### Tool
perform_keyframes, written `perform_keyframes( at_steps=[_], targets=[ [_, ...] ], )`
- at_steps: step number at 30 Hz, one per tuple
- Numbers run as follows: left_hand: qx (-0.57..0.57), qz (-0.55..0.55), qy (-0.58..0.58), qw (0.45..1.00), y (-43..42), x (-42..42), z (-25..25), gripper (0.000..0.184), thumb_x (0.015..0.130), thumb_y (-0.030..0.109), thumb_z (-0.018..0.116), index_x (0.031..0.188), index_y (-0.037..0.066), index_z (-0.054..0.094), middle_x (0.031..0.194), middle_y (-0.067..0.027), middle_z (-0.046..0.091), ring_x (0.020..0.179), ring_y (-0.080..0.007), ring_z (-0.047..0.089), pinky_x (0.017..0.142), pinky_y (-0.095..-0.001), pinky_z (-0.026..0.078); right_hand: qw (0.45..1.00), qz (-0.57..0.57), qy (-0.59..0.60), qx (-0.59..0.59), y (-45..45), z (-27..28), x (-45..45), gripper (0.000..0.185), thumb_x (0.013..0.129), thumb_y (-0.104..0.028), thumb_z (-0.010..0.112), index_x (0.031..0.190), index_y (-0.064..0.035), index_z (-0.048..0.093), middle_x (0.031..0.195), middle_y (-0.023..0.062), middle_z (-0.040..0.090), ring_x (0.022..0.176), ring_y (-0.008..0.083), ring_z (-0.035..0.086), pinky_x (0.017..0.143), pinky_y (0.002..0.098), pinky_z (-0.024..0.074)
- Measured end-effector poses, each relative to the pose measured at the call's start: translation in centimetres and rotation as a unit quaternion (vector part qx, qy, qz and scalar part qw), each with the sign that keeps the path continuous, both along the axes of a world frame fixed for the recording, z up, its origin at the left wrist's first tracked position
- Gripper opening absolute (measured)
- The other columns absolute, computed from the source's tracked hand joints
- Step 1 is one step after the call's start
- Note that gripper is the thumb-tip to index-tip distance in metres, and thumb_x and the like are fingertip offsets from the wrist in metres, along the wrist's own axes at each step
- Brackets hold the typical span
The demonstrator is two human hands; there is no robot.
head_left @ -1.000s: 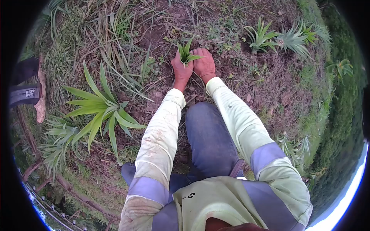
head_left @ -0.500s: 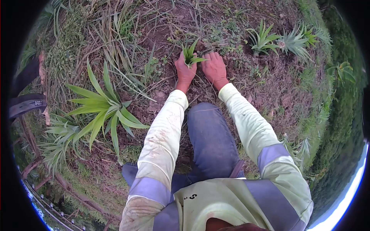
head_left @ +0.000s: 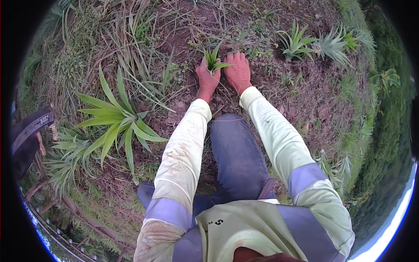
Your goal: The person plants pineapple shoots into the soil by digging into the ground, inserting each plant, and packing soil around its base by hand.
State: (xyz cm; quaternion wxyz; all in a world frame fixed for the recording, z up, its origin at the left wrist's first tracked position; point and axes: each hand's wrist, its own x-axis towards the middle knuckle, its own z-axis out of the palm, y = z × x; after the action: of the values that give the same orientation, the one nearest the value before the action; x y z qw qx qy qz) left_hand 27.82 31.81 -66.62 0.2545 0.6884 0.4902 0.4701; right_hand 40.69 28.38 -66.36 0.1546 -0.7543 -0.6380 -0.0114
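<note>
The ground, with its dry grass and rough soil, spreads all around the hands. Behind them, the person's bent knee takes the near space. To the left of the hands and nearer the body is a large plant with long leaves; a grey-green plant is beyond it. Farther left hangs a black strap with white letters. Well to the right of the hands grows a spiky plant. None of these seems to stand in the way; only weeds and loose stalks lie close.

The left hand appears closed around the low part of the small plant. The right hand, a little apart, has its fingers down at the soil; its palm is hidden, so I cannot tell if it grips anything.

The small plant is upright between the hands. Its base is covered, so whether it is firm in the soil remains unclear; the earth there looks uneven, probably not yet finished.
</note>
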Motion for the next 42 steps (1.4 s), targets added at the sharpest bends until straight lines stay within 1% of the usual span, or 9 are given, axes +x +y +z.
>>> perform_keyframes(
  at_steps=[6,11,15,18,24,28,31,35,42],
  targets=[
    [-0.004,-0.032,-0.031,0.999,-0.1,0.0,0.3,0.021,0.093,0.016,0.078,0.103,0.002,0.065,0.083,-0.0174,0.074,0.080,-0.0428,0.074,0.069,-0.0468,0.056,0.972,0.052,0.190,0.131,-8.1,4.4,3.2,0.045,0.099,-0.039,0.069,0.121,-0.0003,0.064,0.117,0.0178,0.063,0.111,0.0393,0.059,0.099,0.0468,0.0496],
    [-0.004,-0.030,-0.018,0.999,0.0,0.0,0.0,0.022,0.093,0.016,0.078,0.105,0.002,0.066,0.084,-0.0188,0.074,0.081,-0.0429,0.073,0.069,-0.0459,0.056,0.970,0.168,0.172,-0.040,-15.1,3.4,2.0,0.067,0.090,-0.049,0.078,0.138,-0.0051,0.060,0.134,0.0164,0.058,0.116,0.0385,0.059,0.106,0.0457,0.0482],
    [-0.007,-0.028,-0.013,1.000,-0.2,0.2,0.1,0.022,0.093,0.016,0.078,0.105,0.002,0.066,0.084,-0.0194,0.074,0.081,-0.0434,0.073,0.069,-0.0462,0.056,0.956,0.156,0.200,-0.145,-14.0,4.6,1.6,0.069,0.089,-0.045,0.080,0.140,-0.0054,0.058,0.128,0.0163,0.056,0.114,0.0392,0.063,0.096,0.0465,0.0543],
    [-0.013,-0.013,-0.012,1.000,-0.2,0.1,0.1,0.021,0.092,0.016,0.081,0.104,0.001,0.071,0.086,-0.0155,0.077,0.078,-0.0314,0.078,0.070,-0.0397,0.057,0.938,0.118,0.266,-0.189,-14.0,4.3,1.5,0.063,0.089,-0.038,0.082,0.138,-0.0050,0.060,0.119,0.0175,0.058,0.105,0.0419,0.066,0.090,0.0476,0.0566],
    [-0.006,-0.012,-0.010,1.000,0.1,0.1,-0.4,0.022,0.093,0.016,0.081,0.103,0.000,0.070,0.085,-0.0157,0.077,0.078,-0.0310,0.078,0.070,-0.0392,0.057,0.942,0.056,0.331,0.019,-12.4,0.9,3.0,0.044,0.089,-0.022,0.082,0.127,-0.0045,0.069,0.110,0.0181,0.066,0.094,0.0400,0.070,0.086,0.0480,0.0567],
    [-0.014,-0.014,-0.014,1.000,0.0,0.2,0.0,0.022,0.093,0.015,0.080,0.103,-0.001,0.069,0.085,-0.0166,0.077,0.079,-0.0327,0.078,0.069,-0.0396,0.057,0.930,0.041,0.357,-0.075,-8.9,5.9,2.3,0.047,0.089,-0.018,0.080,0.132,-0.0060,0.067,0.124,0.0224,0.065,0.102,0.0432,0.068,0.090,0.0476,0.0569],
    [-0.012,-0.016,-0.005,1.000,0.0,-0.1,-0.4,0.023,0.093,0.016,0.080,0.103,-0.001,0.069,0.085,-0.0172,0.076,0.078,-0.0331,0.078,0.069,-0.0401,0.056,0.976,0.072,0.203,0.031,-8.9,6.4,1.5,0.049,0.091,-0.021,0.078,0.136,-0.0069,0.064,0.131,0.0213,0.063,0.113,0.0425,0.064,0.095,0.0481,0.0553],
    [-0.002,-0.024,-0.026,0.999,-0.1,0.1,0.0,0.022,0.093,0.016,0.080,0.103,-0.001,0.070,0.084,-0.0175,0.076,0.076,-0.0354,0.077,0.068,-0.0408,0.056,0.983,-0.009,0.182,0.019,-8.3,3.2,1.9,0.052,0.094,-0.027,0.075,0.139,-0.0034,0.061,0.136,0.0212,0.060,0.120,0.0429,0.058,0.104,0.0490,0.0507],
    [-0.008,-0.008,-0.011,1.000,0.1,0.2,-0.3,0.022,0.092,0.017,0.080,0.101,0.000,0.070,0.084,-0.0168,0.076,0.077,-0.0349,0.077,0.069,-0.0420,0.057,0.995,0.068,0.044,0.050,-5.1,-0.1,1.5,0.033,0.097,-0.014,0.063,0.127,-0.0034,0.067,0.108,0.0153,0.063,0.101,0.0352,0.057,0.088,0.0438,0.0487]
  ],
)
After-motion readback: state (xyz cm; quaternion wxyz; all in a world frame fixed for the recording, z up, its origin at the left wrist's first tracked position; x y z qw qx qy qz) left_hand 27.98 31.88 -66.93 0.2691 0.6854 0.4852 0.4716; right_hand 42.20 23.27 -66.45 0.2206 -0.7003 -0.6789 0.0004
